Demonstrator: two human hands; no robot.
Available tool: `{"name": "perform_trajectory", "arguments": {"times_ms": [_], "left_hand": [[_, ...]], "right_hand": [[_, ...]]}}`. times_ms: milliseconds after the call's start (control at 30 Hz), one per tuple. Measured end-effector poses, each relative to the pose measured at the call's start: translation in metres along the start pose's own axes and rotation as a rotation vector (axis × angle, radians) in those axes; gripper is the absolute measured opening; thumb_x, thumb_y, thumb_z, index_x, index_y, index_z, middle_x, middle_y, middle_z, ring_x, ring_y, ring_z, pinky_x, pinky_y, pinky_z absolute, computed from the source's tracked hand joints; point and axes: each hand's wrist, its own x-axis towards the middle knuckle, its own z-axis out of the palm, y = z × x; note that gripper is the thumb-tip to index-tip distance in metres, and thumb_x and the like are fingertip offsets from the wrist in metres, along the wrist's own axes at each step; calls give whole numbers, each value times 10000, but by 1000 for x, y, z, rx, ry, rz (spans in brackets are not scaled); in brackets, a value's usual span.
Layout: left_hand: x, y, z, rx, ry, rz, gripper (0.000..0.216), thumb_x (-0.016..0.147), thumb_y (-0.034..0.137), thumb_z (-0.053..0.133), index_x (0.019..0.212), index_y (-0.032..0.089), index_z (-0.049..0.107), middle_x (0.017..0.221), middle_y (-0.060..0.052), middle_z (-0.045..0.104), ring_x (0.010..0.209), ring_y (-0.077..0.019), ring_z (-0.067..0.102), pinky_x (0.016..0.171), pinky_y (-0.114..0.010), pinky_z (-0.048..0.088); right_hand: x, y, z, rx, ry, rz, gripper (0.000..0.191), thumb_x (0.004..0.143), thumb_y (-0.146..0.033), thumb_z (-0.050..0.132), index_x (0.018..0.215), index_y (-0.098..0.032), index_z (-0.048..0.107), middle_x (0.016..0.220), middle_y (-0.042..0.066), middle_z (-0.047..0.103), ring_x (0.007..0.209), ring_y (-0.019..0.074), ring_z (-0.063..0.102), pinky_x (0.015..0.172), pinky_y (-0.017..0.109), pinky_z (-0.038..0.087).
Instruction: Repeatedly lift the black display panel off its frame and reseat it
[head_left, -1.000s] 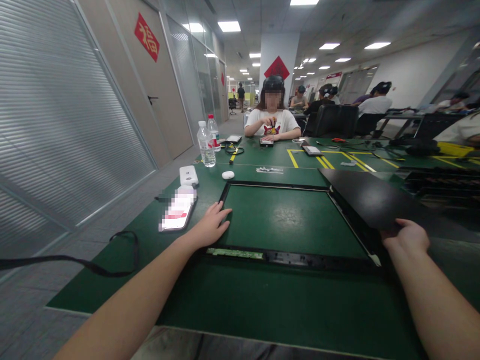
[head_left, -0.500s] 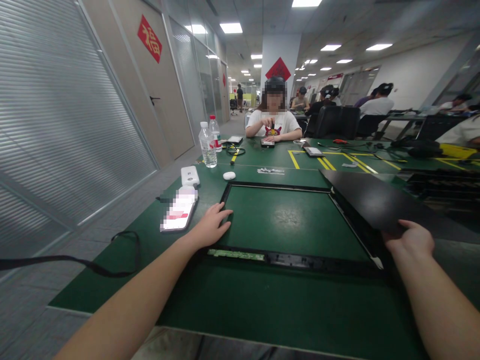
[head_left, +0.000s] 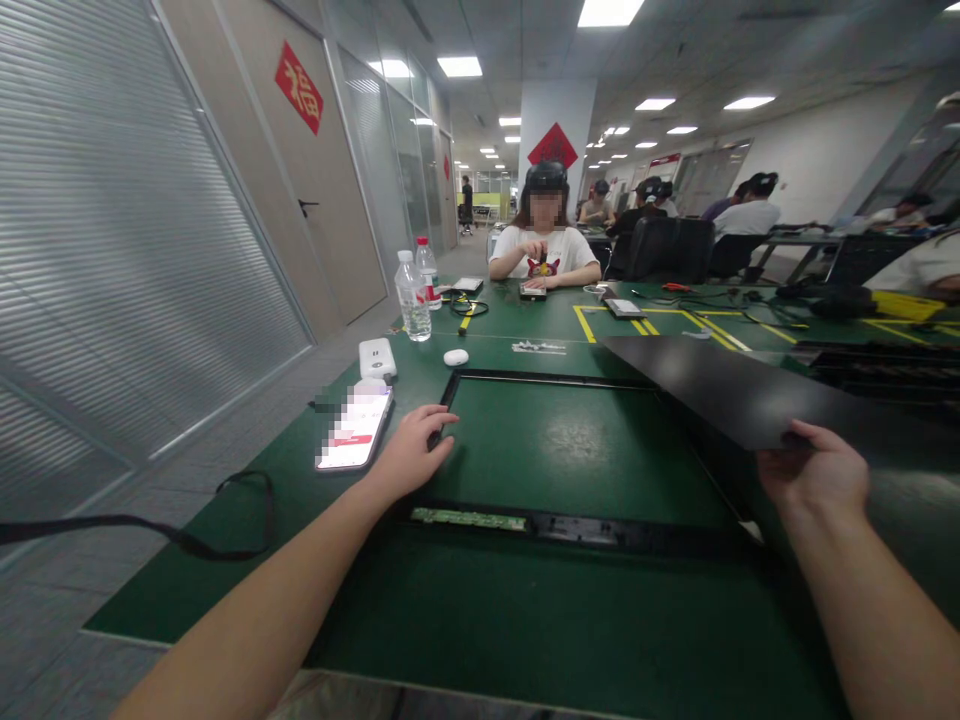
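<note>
A thin black flat panel (head_left: 720, 385) tilts above the right side of the table, its near edge pinched between the thumb and fingers of my right hand (head_left: 817, 470). Flat on the green tabletop lies a black rectangular frame (head_left: 630, 530), with a narrow green circuit board (head_left: 469, 519) along its near side. My left hand (head_left: 412, 452) is over the frame's left side, thumb and fingers apart; whether it presses on the frame I cannot tell. The panel hides the frame's far right corner.
Left of the frame are a lit phone (head_left: 356, 430), a white power bank (head_left: 376, 358) and a white earbud case (head_left: 455, 357). Two bottles (head_left: 414, 295) stand farther back. Across the table sits a person (head_left: 545, 245) working on a small device. Black parts (head_left: 877, 375) are stacked at right.
The panel has swung left and its surface now covers more of the frame's right side. My left hand's fingers have lifted and curled slightly.
</note>
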Motion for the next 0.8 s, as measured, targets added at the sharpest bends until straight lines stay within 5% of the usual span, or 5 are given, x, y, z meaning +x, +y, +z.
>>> {"name": "perform_trajectory", "arguments": {"times_ms": [200, 433, 633, 800], "left_hand": [[1, 7, -6, -175, 121, -83, 390, 955, 411, 628, 1218, 200, 823, 1381, -170, 779, 1296, -384, 721, 1182, -558, 547], [7, 21, -10, -795, 259, -475, 235, 954, 356, 720, 1101, 194, 806, 1205, -149, 845, 1102, -300, 794, 995, -412, 635], [8, 34, -23, -1277, 137, -701, 156, 1004, 231, 650, 1045, 151, 778, 894, -109, 838, 745, -205, 788, 670, -279, 626], [7, 34, -28, -1325, 46, -723, 361, 783, 126, 765, 1136, 159, 835, 915, -97, 864, 801, -259, 822, 660, -305, 636]], "right_hand": [[-31, -4, 4, -75, -134, -9, 258, 628, -67, 595, 845, -190, 660, 815, 23, 714, 652, 184, 689, 752, 413, 710], [-32, -12, 0, -243, -133, 123, 293, 656, -109, 609, 900, -214, 733, 771, 38, 774, 663, 251, 744, 785, 489, 718], [-26, -11, -6, -438, -162, 239, 149, 694, -157, 668, 807, -238, 720, 689, 67, 774, 743, 327, 810, 716, 478, 723], [-24, -8, -11, -564, -199, 252, 131, 717, -152, 698, 798, -253, 716, 657, 56, 775, 701, 312, 810, 664, 429, 720]]}}
